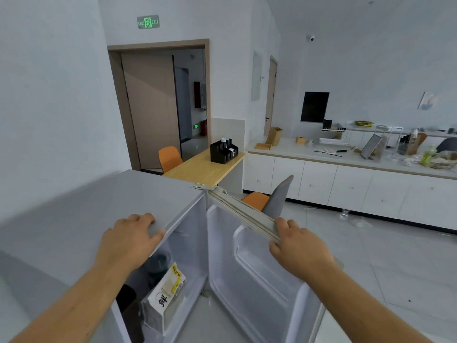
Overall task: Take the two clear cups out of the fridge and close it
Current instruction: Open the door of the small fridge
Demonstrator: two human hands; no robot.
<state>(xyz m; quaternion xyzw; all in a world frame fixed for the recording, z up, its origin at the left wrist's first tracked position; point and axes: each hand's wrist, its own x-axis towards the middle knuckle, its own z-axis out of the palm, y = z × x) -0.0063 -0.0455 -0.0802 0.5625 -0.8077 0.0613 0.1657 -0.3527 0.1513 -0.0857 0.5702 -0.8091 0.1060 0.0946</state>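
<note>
The left hand [129, 240] lies palm-down on the grey top of the fridge [81, 209], its fingers [146, 219] spread and curled over the front edge, gripping nothing else; the right hand [294, 246] clasps the top edge of the open fridge door [252, 276], fingers over the outer side and thumb on the pale seal; below the left fingertips, inside the cabinet, stand a white carton [164, 297] with black print and a dark bottle [158, 266] behind it; the clear cups cannot be made out from this angle; beyond the right fingers an orange chair [256, 199] stands near the white counter [346, 158].
</note>
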